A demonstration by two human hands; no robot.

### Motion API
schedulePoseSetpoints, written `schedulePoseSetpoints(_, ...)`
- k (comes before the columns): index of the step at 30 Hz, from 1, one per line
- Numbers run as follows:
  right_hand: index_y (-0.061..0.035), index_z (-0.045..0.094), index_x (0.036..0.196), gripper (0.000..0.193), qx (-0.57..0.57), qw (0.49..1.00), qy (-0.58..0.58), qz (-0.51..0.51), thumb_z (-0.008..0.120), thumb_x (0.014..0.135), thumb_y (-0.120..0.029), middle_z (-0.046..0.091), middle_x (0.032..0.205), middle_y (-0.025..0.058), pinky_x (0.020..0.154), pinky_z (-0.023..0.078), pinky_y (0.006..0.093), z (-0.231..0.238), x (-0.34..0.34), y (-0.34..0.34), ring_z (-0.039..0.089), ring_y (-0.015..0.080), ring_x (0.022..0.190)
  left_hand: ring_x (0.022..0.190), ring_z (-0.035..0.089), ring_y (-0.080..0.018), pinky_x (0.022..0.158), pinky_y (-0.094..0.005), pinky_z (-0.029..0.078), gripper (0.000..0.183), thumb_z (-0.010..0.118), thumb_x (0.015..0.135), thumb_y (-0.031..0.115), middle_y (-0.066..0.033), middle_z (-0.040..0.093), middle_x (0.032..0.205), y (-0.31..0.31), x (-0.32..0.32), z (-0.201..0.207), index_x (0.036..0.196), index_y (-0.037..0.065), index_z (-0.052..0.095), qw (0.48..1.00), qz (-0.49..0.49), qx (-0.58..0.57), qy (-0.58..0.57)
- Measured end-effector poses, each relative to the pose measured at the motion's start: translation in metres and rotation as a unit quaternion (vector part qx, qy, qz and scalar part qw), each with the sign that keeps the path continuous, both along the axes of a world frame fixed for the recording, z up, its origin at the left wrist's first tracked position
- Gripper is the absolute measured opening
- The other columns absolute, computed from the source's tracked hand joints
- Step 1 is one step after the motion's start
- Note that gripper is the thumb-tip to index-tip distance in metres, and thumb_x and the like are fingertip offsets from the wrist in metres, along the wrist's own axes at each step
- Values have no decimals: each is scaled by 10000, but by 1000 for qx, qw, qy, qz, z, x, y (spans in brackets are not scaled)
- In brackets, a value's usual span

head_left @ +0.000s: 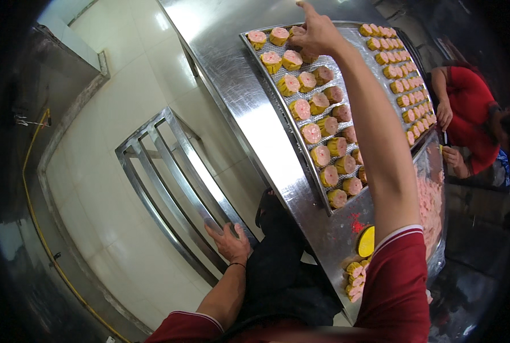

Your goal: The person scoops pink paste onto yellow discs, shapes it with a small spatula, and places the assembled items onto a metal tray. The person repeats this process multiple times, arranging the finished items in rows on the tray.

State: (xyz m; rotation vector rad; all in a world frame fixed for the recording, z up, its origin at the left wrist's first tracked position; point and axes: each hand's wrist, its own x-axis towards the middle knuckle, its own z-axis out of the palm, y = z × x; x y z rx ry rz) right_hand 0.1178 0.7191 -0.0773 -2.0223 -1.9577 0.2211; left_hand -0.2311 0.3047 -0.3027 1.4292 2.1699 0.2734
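My left hand (230, 244) rests on the near end of a slatted metal stool (183, 171), its fingers spread over the slats. Reaching across the steel table, my right hand (319, 33) is over the far left corner of a perforated metal tray (301, 134). One finger points away and the others hang close to the dumplings; I see nothing held, though the fingertips partly cover the dumplings there. Rows of open-topped dumplings (311, 133) with yellow wrappers and pink filling stand upright on the tray. My right forearm hides part of it.
A second group of dumplings (403, 86) stands farther right. Pink filling (432, 200), a stack of round yellow wrappers (366, 241), red bits (356, 224) and clustered dumplings (355, 280) lie nearer on the table (243, 108). Across it, a person in red (472, 117) works. Tiled floor (123, 137) lies left.
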Motion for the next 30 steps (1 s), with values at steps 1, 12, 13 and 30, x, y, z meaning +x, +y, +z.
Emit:
schedulePoseSetpoints(1, 21, 368, 1556, 836, -9, 1000, -4, -2, 730, 837, -202, 741, 1036, 296, 898, 570, 508, 8, 0, -4, 714, 480, 992, 1273, 603, -534, 1063, -562, 511, 435, 588, 1014, 416, -308, 223, 1682, 0, 0, 0, 1212, 62, 745, 1000, 0, -3, 0)
schedulePoseSetpoints(12, 2, 592, 1434, 511, -30, 997, 72, -6, 673, 964, -179, 748, 1161, 171, 920, 588, 397, 111, 21, -292, 711, 254, 979, 1244, 583, -578, 1030, -611, 510, 574, 480, 1078, 525, -394, 205, 1633, -1, -3, -30, 1284, 40, 707, 996, -61, 36, 46)
schedulePoseSetpoints(13, -5, 644, 1336, 416, 11, 999, 40, 12, 713, 951, -147, 758, 1112, 155, 880, 586, 380, 114, 25, -341, 720, 242, 955, 1197, 607, -581, 1005, -616, 521, 611, 457, 1084, 547, -411, 199, 1623, -1, -1, -31, 1279, 22, 703, 997, -60, 15, 42)
schedulePoseSetpoints(30, -1, 267, 1640, 1200, -47, 823, 163, -542, 984, 712, -259, 634, 1257, 230, 809, 579, 382, 8, -128, -683, 683, 281, 905, 1058, 671, -536, 982, -602, 519, 728, 370, 1088, 606, -426, 135, 1636, -1, 0, -13, 1282, -13, 701, 997, -67, 8, 40)
